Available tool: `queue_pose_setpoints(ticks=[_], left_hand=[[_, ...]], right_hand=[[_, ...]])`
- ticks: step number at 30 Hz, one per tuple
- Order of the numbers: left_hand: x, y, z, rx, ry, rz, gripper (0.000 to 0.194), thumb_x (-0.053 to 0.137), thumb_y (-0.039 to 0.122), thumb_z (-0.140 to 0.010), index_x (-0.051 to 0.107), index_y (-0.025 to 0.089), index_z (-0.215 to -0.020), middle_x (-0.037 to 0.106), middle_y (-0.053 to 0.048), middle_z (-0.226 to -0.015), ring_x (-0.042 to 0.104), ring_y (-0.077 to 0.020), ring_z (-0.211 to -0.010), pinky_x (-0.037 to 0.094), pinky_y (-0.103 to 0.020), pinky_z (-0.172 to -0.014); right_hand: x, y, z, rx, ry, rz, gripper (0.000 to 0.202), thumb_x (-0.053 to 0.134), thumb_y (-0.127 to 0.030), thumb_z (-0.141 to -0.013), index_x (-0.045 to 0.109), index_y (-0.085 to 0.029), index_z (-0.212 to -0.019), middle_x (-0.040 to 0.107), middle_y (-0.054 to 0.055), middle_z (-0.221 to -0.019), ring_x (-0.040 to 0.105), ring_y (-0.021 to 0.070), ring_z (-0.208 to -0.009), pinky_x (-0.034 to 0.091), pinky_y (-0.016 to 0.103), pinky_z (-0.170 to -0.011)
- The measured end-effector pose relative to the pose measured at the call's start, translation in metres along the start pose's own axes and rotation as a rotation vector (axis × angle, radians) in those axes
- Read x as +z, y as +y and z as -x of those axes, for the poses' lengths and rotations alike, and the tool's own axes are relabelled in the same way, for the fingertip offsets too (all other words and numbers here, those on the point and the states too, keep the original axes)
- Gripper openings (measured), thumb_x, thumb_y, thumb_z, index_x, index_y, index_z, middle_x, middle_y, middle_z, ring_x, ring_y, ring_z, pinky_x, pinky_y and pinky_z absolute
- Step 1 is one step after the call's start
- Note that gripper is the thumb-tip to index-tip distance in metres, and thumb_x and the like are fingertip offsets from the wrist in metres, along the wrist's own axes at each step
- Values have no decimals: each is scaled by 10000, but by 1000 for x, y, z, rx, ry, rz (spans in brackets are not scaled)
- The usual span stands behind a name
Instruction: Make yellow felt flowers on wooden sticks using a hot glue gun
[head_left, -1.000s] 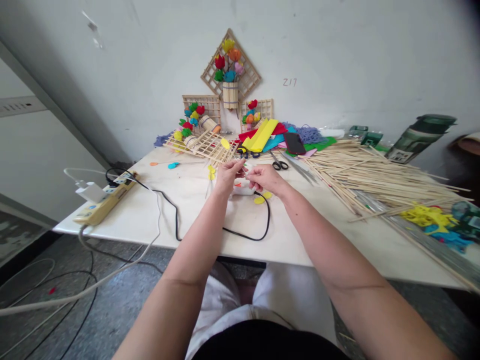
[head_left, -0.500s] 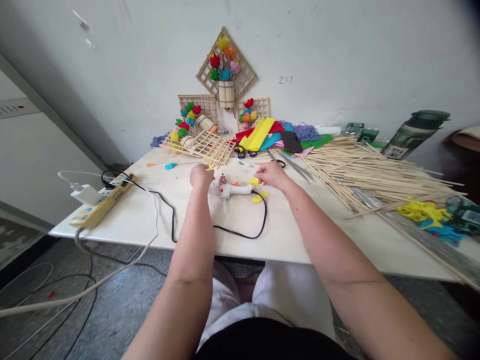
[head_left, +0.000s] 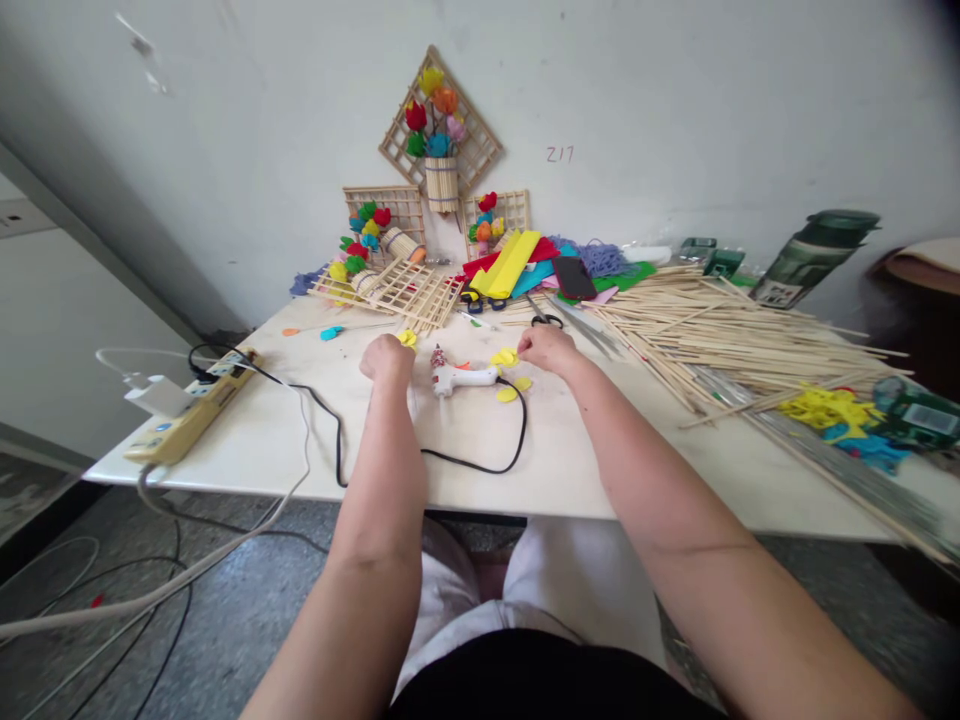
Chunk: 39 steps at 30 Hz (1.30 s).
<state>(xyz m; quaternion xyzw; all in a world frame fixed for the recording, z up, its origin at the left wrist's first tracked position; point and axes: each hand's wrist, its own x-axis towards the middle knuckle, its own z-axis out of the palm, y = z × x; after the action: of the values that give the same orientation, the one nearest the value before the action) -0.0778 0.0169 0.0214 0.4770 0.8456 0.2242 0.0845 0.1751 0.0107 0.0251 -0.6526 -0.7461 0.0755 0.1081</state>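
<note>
A yellow petal [head_left: 407, 338] is pinched in the left hand [head_left: 386, 357]; another [head_left: 504, 357], light and floppy, is pinched edgewise by the right hand [head_left: 546, 348].

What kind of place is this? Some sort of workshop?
Probably a small handicraft work table. A big pile of thin wooden sticks lies on the table, a glue gun lies between the hands, and finished lattice panels with felt flowers hang on the wall.

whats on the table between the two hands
In the head view, a white glue gun lies on the table between the left hand and the right hand, with yellow cutouts at its right end.
</note>
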Motion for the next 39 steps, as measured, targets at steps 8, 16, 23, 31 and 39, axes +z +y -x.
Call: queue_pose_setpoints(ticks=[8,16,23,31,39], left_hand=[[12,17,10,211,98,255,285,539,351,-785,718,238,-977,733,-83,-909,651,-257,-922,457,-324,-760],[29,29,14,362,14,505,259,537,311,-740,739,183,-838,699,-39,-649,623,-171,-628,398,-246,-596],[39,34,21,438,-10,551,228,559,338,-744,725,190,-794,680,-29,-616,614,-164,-607,387,-238,-578],[38,38,29,457,-45,538,209,569,318,-746,725,182,-778,675,-33,-602,606,-168,-595,368,-244,-557],[39,39,35,481,-51,509,209,567,334,-761,721,192,-772,681,-38,-616,624,-177,-607,376,-249,-568]], right_hand=[[14,6,-8,-31,35,34,243,578,-228,-805,758,-247,-968,715,55,-1086,639,199,-1005,465,251,-778],[24,4,-11,-113,0,50,316,561,-207,-819,725,-271,-1081,689,27,-1169,624,203,-1059,458,263,-811],[18,-1,-4,-175,-20,139,314,557,-236,-840,719,-252,-1108,680,77,-1179,612,234,-1076,443,277,-820],[12,-8,1,-207,-33,216,293,529,-249,-865,734,-241,-1074,689,106,-1136,623,246,-1041,441,291,-798],[13,-8,-2,-210,-34,261,310,468,-260,-892,746,-205,-1019,705,126,-1070,630,252,-1015,437,305,-765]])
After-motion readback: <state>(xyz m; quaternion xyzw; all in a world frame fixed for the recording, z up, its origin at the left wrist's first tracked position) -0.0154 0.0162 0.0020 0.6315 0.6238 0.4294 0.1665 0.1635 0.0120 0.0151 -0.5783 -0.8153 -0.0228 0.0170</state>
